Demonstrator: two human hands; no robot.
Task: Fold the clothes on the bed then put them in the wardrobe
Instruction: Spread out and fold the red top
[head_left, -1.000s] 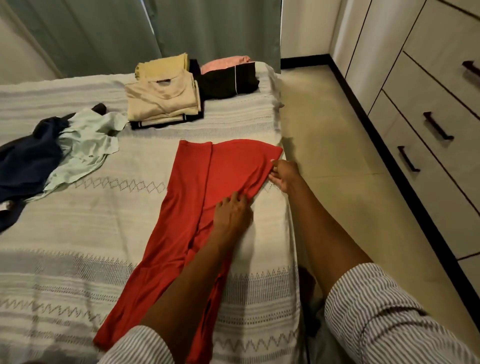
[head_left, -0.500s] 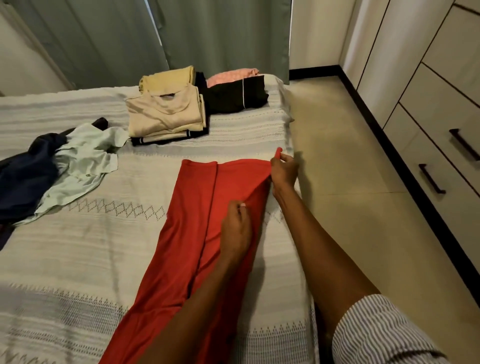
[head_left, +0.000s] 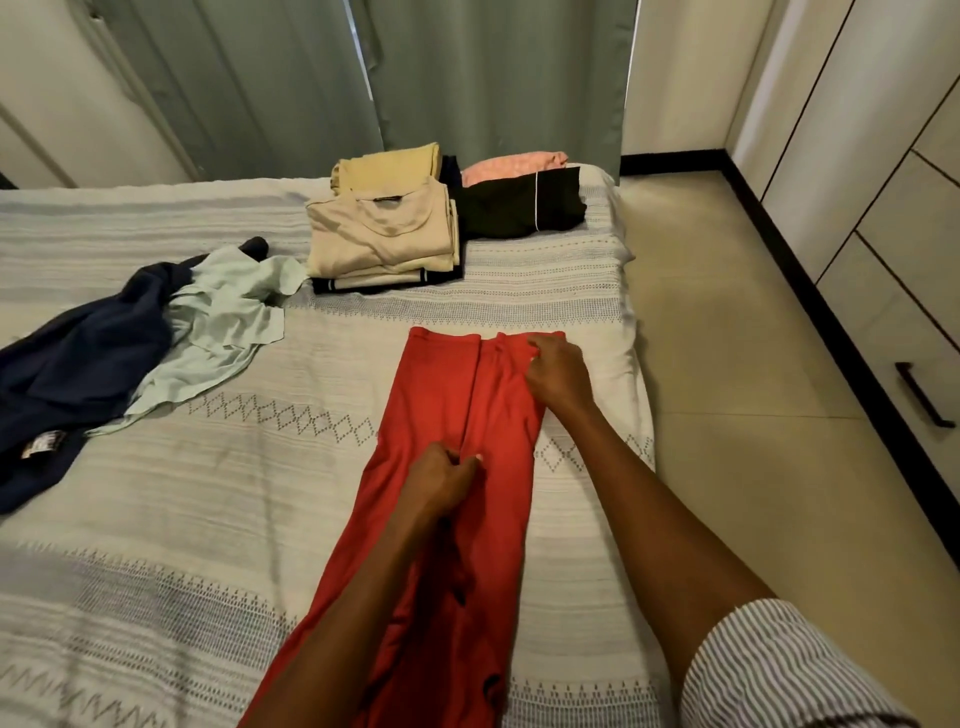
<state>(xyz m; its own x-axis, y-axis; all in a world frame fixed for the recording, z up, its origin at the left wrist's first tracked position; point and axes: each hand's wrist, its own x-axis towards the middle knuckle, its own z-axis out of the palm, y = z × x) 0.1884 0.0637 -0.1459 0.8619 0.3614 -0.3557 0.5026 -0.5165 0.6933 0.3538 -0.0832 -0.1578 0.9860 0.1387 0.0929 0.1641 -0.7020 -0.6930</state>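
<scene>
A long red fabric garment (head_left: 441, 415) lies lengthwise on the white woven bedspread (head_left: 182, 519), near the bed's right edge. Left hand (head_left: 441, 480) rests on its middle; right hand (head_left: 556, 374) on its far right corner. Behind it: a stack of folded beige tops (head_left: 382, 234), with folded black shorts (head_left: 519, 208) to its right. Far left: a crumpled pale-green shirt (head_left: 218, 332) overlapping a navy garment (head_left: 78, 364). Right of the bed: tiled floor (head_left: 727, 364), then cream wardrobe drawers (head_left: 893, 249).

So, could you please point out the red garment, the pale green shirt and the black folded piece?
red garment (head_left: 441, 395): head view, upper left panel.
pale green shirt (head_left: 218, 332): head view, crumpled middle.
black folded piece (head_left: 511, 210): head view, top face.
</scene>
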